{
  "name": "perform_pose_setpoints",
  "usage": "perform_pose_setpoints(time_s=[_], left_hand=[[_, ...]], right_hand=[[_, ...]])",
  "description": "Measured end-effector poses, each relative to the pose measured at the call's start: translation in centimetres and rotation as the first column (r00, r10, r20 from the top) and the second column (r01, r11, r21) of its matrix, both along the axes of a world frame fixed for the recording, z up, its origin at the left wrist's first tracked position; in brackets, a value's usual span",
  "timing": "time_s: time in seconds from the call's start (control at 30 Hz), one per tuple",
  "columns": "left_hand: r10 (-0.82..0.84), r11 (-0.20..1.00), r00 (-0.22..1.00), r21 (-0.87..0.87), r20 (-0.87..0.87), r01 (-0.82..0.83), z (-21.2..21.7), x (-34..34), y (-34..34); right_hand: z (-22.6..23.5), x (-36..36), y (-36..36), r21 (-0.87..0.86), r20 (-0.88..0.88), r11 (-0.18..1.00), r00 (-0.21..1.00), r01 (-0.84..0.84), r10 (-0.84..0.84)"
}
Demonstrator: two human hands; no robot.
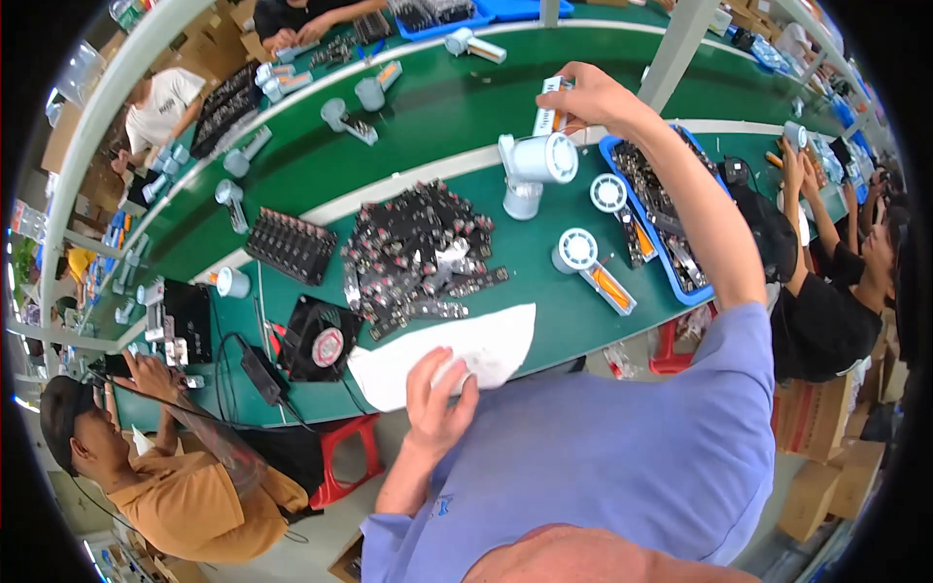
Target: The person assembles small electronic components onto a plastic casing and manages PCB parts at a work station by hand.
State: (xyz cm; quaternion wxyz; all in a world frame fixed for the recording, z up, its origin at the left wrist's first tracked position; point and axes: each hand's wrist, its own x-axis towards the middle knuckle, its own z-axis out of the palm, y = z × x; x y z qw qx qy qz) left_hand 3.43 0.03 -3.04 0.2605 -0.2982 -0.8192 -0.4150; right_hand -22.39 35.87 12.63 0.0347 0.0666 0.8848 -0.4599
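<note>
My right hand (590, 97) is stretched far out over the green bench, its fingers closed around the handle of a pale blue handheld fan (549, 155). White and orange show on the handle beside my fingertips. Just below the round fan head is another pale blue fan part (522, 200), partly covered by it. My left hand (439, 398) hovers at the near edge, over or on a white sheet (501, 340). Its fingers are loosely bent and apart, and I make out nothing held in them. Two more fans, one with a round grille (578, 250) and an orange-filled handle, lie to the right.
A heap of small dark circuit parts (418, 243) covers the bench's middle, beside a black slotted tray (291, 245) and a black square fan (319, 340). A blue bin (688, 291) of parts stands right. Fans dot the green belt (428, 126). Co-workers sit at both sides.
</note>
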Motion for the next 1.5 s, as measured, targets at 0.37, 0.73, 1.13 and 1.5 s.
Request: perform_pose_setpoints(time_s=[0.37,0.73,1.13,1.5], left_hand=[[-0.184,0.978,0.971,0.133,0.153,0.164,0.5,-1.3,-0.5],[0.146,0.985,0.842,-0.152,0.520,-0.076,-1.4,-1.8,-3.9],[0.079,0.992,0.956,-0.113,0.282,-0.049,0.4,-0.8,-4.4],[0.179,0.976,0.927,-0.176,0.330,-0.126,1.8,-2.4,-0.9]], right_hand=[[-8.1,19.5,-11.2,-0.630,0.604,0.750,0.734,0.201,0.311],[-8.2,12.8,-13.9,-0.012,-0.226,0.904,0.882,-0.426,0.413],[-14.0,4.1,-17.5,0.408,-0.454,0.806,0.670,-0.430,0.587],[-10.9,12.5,-14.2,-0.627,0.015,0.709,0.904,-0.324,0.427]])
